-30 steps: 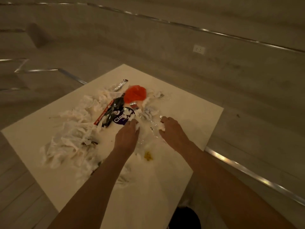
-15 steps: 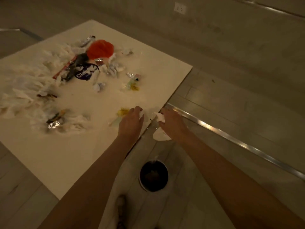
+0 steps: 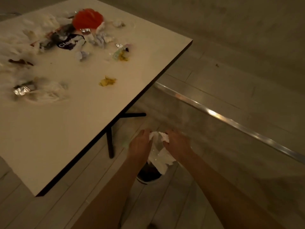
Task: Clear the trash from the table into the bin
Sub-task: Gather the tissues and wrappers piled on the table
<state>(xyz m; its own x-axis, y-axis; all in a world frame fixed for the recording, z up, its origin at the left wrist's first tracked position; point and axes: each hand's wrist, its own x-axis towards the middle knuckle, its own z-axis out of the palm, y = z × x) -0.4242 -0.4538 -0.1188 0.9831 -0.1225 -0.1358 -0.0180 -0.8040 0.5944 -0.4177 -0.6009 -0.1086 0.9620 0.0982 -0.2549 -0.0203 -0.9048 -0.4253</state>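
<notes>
My left hand (image 3: 140, 145) and my right hand (image 3: 178, 144) are side by side off the table's edge, both closed on a bunch of white tissue and clear plastic (image 3: 160, 157). The bunch hangs directly over a small dark round bin (image 3: 148, 175) on the floor, which my arms and the tissue partly hide. On the white table (image 3: 74, 129) lie a red crumpled item (image 3: 88, 18), a dark printed wrapper (image 3: 69, 42), a yellow scrap (image 3: 107, 81), foil pieces (image 3: 22, 90) and heaps of white tissue (image 3: 14, 42).
The table's black leg (image 3: 110, 142) stands just left of my left hand. A shiny metal strip (image 3: 222, 116) runs across the floor to the right. A concrete wall rises at the back.
Both hands carried the tissue bunch from the table's edge out and down over the bin. The view swung down and to the right.
</notes>
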